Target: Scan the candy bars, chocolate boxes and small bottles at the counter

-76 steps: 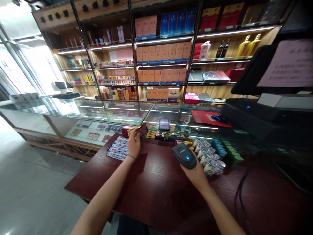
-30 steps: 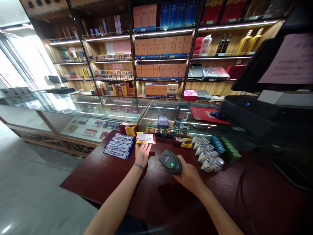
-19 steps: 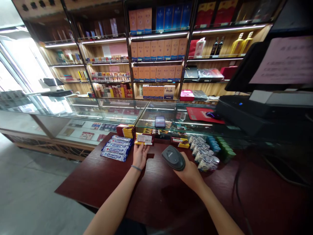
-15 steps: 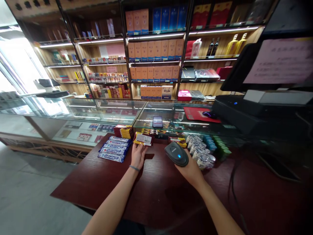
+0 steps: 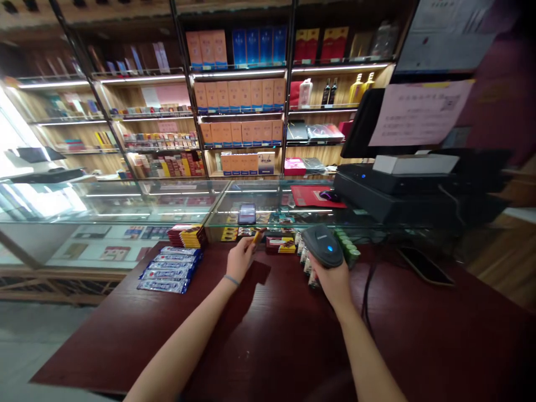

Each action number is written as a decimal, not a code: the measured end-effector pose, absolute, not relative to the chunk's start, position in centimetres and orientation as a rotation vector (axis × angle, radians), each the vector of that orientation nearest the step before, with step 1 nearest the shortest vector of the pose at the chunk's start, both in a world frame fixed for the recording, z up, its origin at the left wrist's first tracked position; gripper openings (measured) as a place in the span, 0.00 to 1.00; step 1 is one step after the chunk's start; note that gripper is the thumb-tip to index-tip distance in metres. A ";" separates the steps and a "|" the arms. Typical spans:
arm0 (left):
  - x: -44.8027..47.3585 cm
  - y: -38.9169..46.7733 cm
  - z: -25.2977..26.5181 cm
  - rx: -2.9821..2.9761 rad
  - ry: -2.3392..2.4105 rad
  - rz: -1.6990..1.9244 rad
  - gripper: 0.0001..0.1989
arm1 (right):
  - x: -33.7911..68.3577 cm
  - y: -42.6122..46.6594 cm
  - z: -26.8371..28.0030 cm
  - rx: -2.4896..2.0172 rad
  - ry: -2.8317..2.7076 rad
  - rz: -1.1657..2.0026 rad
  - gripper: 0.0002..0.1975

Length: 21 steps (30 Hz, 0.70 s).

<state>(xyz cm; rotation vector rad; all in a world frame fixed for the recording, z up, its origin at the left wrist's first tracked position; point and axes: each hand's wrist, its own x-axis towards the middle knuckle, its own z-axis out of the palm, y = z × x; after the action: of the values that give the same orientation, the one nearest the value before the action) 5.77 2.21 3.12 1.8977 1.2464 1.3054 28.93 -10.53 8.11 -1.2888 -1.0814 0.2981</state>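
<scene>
My left hand (image 5: 242, 258) grips a thin yellow-and-brown chocolate pack (image 5: 258, 236), seen edge-on above the dark wooden table (image 5: 234, 346). In my right hand (image 5: 333, 279) is a black barcode scanner (image 5: 322, 245) with a blue light. Between the hands, at the back, lies a low stack of chocolate packs (image 5: 280, 244). A taller stack of the same packs (image 5: 185, 235) is farther left, behind a row of blue-and-white wrapped bars (image 5: 170, 269). Rows of small cans or jars (image 5: 307, 267) are partly hidden by the scanner and right hand.
A glass display counter (image 5: 218, 206) runs along the table's far side. A phone (image 5: 425, 265) lies at right, near a black cable (image 5: 368, 287). Beyond it stand the black till (image 5: 389, 195) and monitor. A red mat (image 5: 312, 196) bears a mouse (image 5: 329, 195).
The view has turned right. My left hand has tilted the chocolate pack from showing its label to edge-on and carried it toward the low stack. The scanner has moved right, over the cans.
</scene>
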 end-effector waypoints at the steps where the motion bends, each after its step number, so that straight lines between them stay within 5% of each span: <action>1: 6.6 2.3 3.4 2.049 1.304 1.219 0.12 | 29.3 -10.6 8.3 -1.280 -1.057 0.331 0.23; 8: 12.8 3.0 3.5 2.780 1.149 0.637 0.15 | 30.6 -10.9 8.7 -1.266 -0.892 0.408 0.29; 21: 15.8 5.0 0.9 2.803 1.062 0.687 0.19 | 30.4 -10.5 8.3 -1.260 -0.902 0.311 0.19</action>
<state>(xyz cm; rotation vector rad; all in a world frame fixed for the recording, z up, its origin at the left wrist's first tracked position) 15.79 5.04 0.91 2.8034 1.0621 0.6867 30.45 -10.52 8.31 -1.2596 -0.9022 0.3106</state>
